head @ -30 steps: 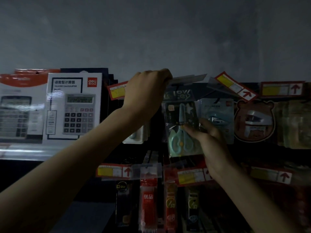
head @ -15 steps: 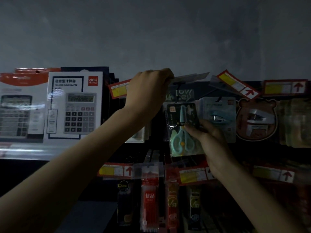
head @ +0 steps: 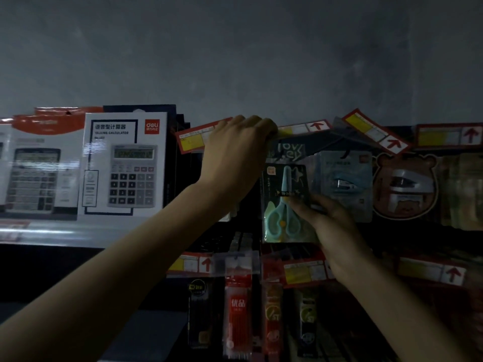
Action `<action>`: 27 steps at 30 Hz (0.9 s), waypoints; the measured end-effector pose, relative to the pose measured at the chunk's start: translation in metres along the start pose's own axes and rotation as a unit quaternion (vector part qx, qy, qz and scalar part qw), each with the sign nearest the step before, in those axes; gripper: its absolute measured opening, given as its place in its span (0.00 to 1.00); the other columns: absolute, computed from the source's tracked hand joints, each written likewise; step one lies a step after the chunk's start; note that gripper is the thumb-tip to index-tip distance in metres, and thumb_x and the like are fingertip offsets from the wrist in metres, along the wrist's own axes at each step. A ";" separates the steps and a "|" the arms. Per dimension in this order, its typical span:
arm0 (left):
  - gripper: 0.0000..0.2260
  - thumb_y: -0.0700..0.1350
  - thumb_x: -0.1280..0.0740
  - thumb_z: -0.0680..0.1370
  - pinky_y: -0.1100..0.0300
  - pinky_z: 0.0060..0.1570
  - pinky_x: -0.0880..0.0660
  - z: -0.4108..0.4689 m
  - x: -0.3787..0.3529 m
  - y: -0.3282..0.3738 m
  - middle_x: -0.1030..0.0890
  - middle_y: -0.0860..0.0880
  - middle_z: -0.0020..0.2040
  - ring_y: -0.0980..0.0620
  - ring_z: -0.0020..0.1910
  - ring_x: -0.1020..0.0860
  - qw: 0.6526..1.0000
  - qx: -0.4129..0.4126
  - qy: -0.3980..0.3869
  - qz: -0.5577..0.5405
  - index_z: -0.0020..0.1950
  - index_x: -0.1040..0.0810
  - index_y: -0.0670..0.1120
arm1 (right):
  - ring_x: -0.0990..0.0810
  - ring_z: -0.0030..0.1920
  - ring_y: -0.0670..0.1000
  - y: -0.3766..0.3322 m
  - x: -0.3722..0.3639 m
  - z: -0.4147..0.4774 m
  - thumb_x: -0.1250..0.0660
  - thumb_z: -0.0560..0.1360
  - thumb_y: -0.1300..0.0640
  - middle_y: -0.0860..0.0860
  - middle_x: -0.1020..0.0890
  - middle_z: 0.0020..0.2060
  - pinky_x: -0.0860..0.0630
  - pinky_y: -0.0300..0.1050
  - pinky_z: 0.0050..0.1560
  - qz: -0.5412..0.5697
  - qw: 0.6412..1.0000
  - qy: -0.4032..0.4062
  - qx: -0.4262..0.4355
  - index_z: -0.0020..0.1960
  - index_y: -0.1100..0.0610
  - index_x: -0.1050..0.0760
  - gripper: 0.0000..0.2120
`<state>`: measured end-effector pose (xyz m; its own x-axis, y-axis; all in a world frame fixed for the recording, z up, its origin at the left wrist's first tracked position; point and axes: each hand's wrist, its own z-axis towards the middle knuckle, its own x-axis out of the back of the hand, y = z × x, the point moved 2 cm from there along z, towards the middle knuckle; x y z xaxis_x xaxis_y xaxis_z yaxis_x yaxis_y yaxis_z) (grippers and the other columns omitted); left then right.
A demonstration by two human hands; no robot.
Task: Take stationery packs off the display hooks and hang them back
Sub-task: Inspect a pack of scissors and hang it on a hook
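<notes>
The price tag (head: 305, 127) is tipping down, face now showing. My left hand (head: 235, 155) is gripping its end; my right hand (head: 334, 226) is pinching the scissors pack (head: 283, 205) just below it.

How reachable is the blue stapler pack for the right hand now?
Probably not yet: the right hand pinches the scissors pack. The stapler pack hangs uncovered just above it, so a freed hand likely could.
</notes>
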<state>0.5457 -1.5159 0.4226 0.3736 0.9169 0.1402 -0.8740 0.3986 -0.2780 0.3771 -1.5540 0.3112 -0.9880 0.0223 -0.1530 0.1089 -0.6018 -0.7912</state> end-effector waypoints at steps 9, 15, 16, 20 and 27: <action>0.20 0.56 0.40 0.82 0.54 0.58 0.26 -0.062 -0.010 0.037 0.23 0.48 0.66 0.49 0.59 0.22 0.996 0.035 -0.086 0.013 0.72 0.26 0.51 | 0.12 0.47 0.52 0.007 0.013 -0.011 0.29 0.78 0.64 0.52 0.12 0.50 0.14 0.53 0.47 -0.018 0.996 -0.031 -0.081 0.57 0.52 0.18 0.11; 0.29 0.65 0.50 0.84 0.46 0.74 0.37 -0.059 -0.040 0.054 0.43 0.45 0.83 0.43 0.80 0.39 0.978 0.079 -0.193 0.015 0.83 0.48 0.56 | 0.21 0.61 0.51 0.003 0.016 -0.014 0.27 0.77 0.55 0.46 0.18 0.60 0.23 0.52 0.57 -0.113 0.991 -0.028 -0.069 0.66 0.46 0.24 0.19; 0.30 0.66 0.51 0.84 0.45 0.76 0.40 -0.057 -0.044 0.056 0.47 0.45 0.84 0.42 0.82 0.44 0.974 0.091 -0.205 0.014 0.84 0.51 0.57 | 0.21 0.60 0.50 0.002 0.015 -0.016 0.27 0.77 0.56 0.45 0.17 0.59 0.23 0.49 0.53 -0.109 0.991 -0.039 -0.072 0.65 0.45 0.24 0.18; 0.32 0.66 0.53 0.84 0.43 0.81 0.50 -0.052 -0.057 0.060 0.54 0.42 0.85 0.40 0.84 0.55 0.962 0.127 -0.241 0.014 0.84 0.55 0.56 | 0.22 0.59 0.50 0.001 0.017 -0.016 0.29 0.79 0.58 0.46 0.19 0.58 0.25 0.50 0.54 -0.109 0.988 -0.054 -0.093 0.62 0.44 0.25 0.15; 0.33 0.67 0.55 0.83 0.42 0.80 0.53 -0.049 -0.073 0.066 0.57 0.42 0.85 0.39 0.83 0.57 0.951 0.154 -0.267 0.031 0.84 0.58 0.55 | 0.13 0.46 0.49 0.001 0.019 -0.013 0.35 0.81 0.62 0.47 0.12 0.46 0.24 0.46 0.43 -0.145 0.983 -0.035 -0.105 0.61 0.48 0.23 0.13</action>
<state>0.4761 -1.5559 0.3480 0.1791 0.7652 0.6184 -0.9695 0.2440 -0.0212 0.3596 -1.5436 0.2995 -0.9851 0.1089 0.1330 -0.1659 -0.4008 -0.9010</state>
